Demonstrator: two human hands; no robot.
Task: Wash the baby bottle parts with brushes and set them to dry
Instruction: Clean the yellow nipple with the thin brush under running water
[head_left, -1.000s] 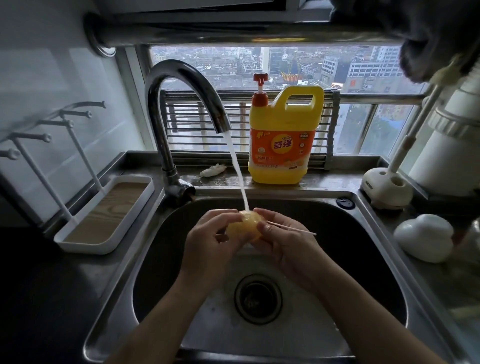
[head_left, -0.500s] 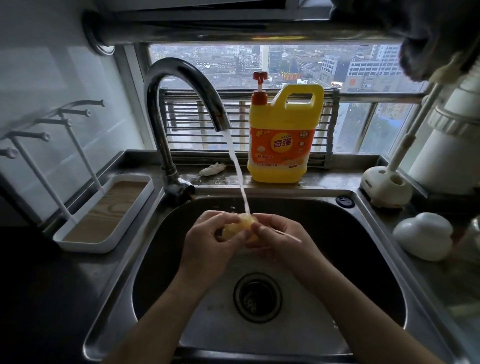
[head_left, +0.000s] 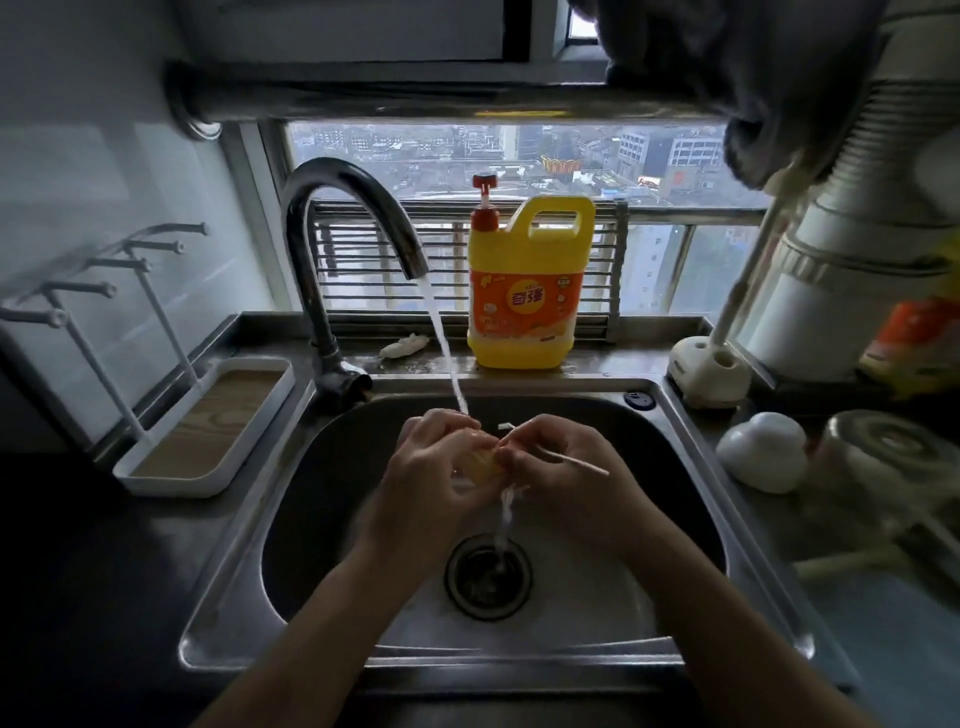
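Observation:
Over the steel sink (head_left: 691, 519), my left hand (head_left: 431, 467) grips a small yellowish bottle part (head_left: 483, 465), mostly hidden by the fingers. My right hand (head_left: 561, 467) pinches a thin white brush (head_left: 571, 461); its handle points right and its tip shows just above the part. Water from the tap (head_left: 358, 208) falls onto my left hand and the part, then runs down to the drain (head_left: 488, 577). A white drying rack (head_left: 208, 431) with upright pegs stands on the counter to the left.
A yellow detergent jug (head_left: 524, 291) stands on the ledge behind the sink, a small white scrap (head_left: 405, 345) beside it. To the right are a white brush holder (head_left: 706, 374), a white rounded lid (head_left: 763, 449) and a blurred clear container (head_left: 883, 452).
Both hands have kept working at the part under the stream. The brush has shifted in my right hand, and its tip now shows above the part. Water now spills off below the hands.

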